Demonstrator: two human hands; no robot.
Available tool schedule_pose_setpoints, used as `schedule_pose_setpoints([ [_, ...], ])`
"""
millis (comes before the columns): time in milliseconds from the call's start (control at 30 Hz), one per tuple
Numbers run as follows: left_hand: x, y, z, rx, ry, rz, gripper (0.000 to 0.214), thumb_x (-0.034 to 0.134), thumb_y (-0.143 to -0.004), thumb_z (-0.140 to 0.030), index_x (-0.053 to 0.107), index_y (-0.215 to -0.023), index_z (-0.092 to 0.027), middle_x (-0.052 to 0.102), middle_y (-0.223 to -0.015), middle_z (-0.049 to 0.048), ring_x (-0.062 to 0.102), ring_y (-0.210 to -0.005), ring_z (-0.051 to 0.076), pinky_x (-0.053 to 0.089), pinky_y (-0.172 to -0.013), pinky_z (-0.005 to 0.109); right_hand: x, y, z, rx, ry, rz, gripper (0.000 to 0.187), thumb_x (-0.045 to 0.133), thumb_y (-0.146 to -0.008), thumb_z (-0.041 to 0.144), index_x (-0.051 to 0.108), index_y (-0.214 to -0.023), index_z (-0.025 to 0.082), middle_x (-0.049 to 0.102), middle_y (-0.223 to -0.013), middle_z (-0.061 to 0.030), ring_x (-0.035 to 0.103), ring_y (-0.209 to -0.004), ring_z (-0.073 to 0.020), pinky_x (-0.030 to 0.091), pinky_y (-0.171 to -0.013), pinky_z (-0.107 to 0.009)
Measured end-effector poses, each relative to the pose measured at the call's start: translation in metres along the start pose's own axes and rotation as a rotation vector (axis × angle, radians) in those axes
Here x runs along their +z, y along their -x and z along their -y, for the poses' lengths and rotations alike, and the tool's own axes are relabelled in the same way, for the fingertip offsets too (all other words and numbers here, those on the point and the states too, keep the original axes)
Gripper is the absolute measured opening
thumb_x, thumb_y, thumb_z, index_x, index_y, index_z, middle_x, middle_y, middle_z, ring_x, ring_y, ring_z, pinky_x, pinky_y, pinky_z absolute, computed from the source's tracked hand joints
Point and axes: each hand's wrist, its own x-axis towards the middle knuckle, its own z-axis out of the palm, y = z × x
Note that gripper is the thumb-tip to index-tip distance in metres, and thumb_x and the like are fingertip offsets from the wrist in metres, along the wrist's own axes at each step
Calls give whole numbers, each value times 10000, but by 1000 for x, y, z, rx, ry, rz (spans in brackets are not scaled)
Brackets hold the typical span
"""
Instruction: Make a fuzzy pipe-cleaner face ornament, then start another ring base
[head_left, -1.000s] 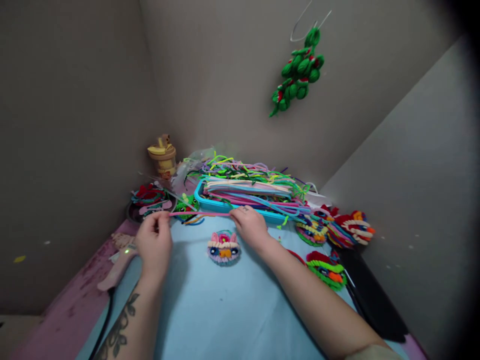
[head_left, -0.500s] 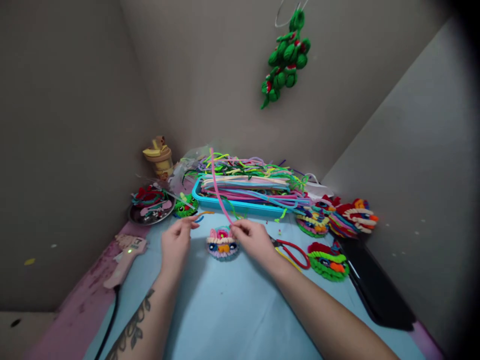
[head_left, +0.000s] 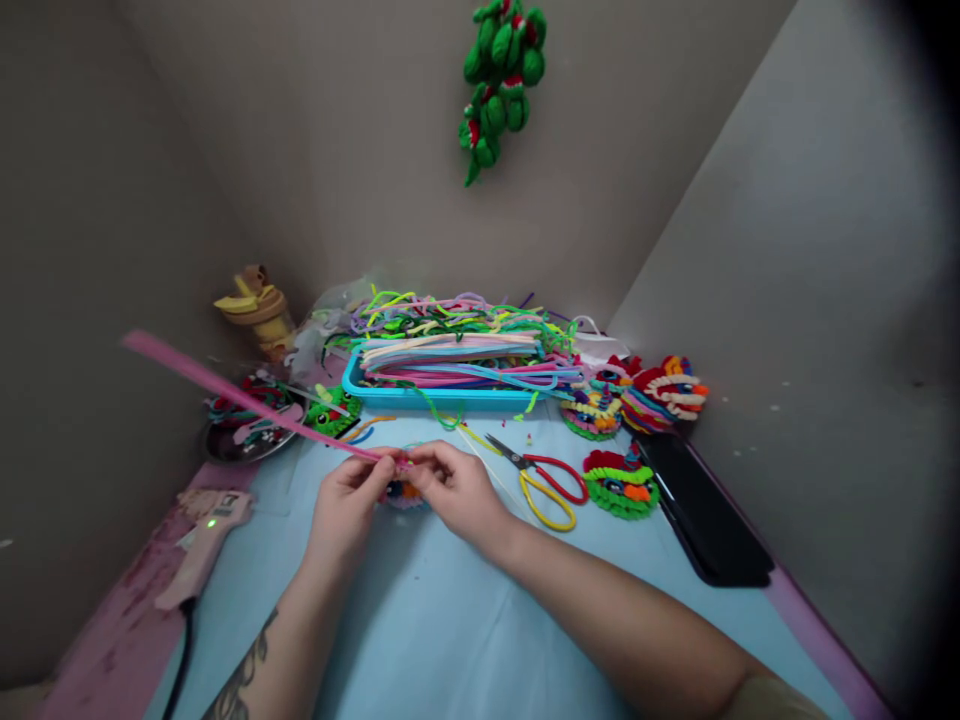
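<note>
My left grip (head_left: 364,490) now joins my right grip (head_left: 450,490), both pinched closed on one end of the long, fuzzy pink pipe cleaner (head_left: 225,389); two-handed control.

The pipe cleaner (head_left: 232,394) is pink, the tray (head_left: 487,401) bright blue.

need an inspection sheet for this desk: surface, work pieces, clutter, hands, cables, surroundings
Surface: light blue cover, pink tabletop showing at left.
Work pieces: pink strip held up at a slant; small face-like piece partly hidden below the fingers; scissors to the right.
Clutter: blue tray heaped with fuzzy stems; metal bowl of mixed bits.
Hands: left hand pinches the strip; right hand close beside it, grip unclear.
Cables: black cable from the glue gun, leaving at lower left.
Surroundings: grey walls, green bundle hanging.
</note>
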Motion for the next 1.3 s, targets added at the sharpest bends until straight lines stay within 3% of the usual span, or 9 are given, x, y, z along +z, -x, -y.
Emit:
schedule_pose_setpoints([
  [100, 1, -1, -3, -58, 91, -63, 352, 768, -638, -382, 693, -868, -126, 692, -712, 37, 547, -550, 84, 370, -457, 167, -6, 0, -2, -213, 51, -195, 172, 547, -844, 286, 548, -700, 192, 543, -722, -12, 519, -681, -137, 429, -613, -254],
  [167, 1, -1, -5, -99, 152, -67, 414, 788, -617, -360, 659, -934, -128, 693, -709, 33, 571, -565, 89, 363, -451, 156, -9, 2, -3, -365, 83, -264, 107, 600, -799, 237, 522, -735, 204, 522, -799, -24, 523, -757, -157, 445, -657, -282],
  [300, 3, 0, -9, -120, 240, -46, 419, 784, -634, -331, 604, -957, -134, 673, -664, 0, 577, -546, 74, 372, -448, 137, -9, 7, -7, -530, 175, -150, 184, 666, -741, 168, 570, -885, 231, 540, -883, -43, 547, -882, -196, 487, -742, -340],
  [433, 3, 3, -11, -155, 295, -15, 389, 781, -642, -307, 583, -929, -134, 668, -660, -7, 599, -563, 81, 427, -479, 146, -5, 10, -9, -621, 254, -117, 204, 637, -787, 152, 609, -966, 245, 568, -918, -56, 571, -900, -198, 506, -791, -368],
  [700, 3, 5, -11, -145, 317, 21, 352, 766, -662, -307, 600, -923, -138, 663, -696, -1, 597, -578, 83, 466, -518, 170, -6, 9, -11, -691, 312, -108, 177, 604, -833, 154, 655, -970, 253, 605, -885, -55, 586, -854, -186, 524, -778, -365],
  [1033, 1, 13, -14, 109, -68, 44, 475, 642, -797, -343, 580, -1239, -179, 624, -772, -4, 577, -711, 105, 483, -645, 210, -5, 11, -12, -744, 356, -134, 232, 596, -822, 94, 660, -979, 253, 616, -854, -52, 590, -809, -176, 533, -732, -345],
  [1300, 1, 14, -10, 96, -51, 43, 507, 663, -775, -336, 583, -1253, -190, 641, -829, 7, 578, -740, 120, 495, -667, 228, -5, 10, -14, -742, 353, -119, 258, 580, -820, 70, 666, -981, 253, 617, -871, -53, 594, -820, -173, 542, -740, -343],
])
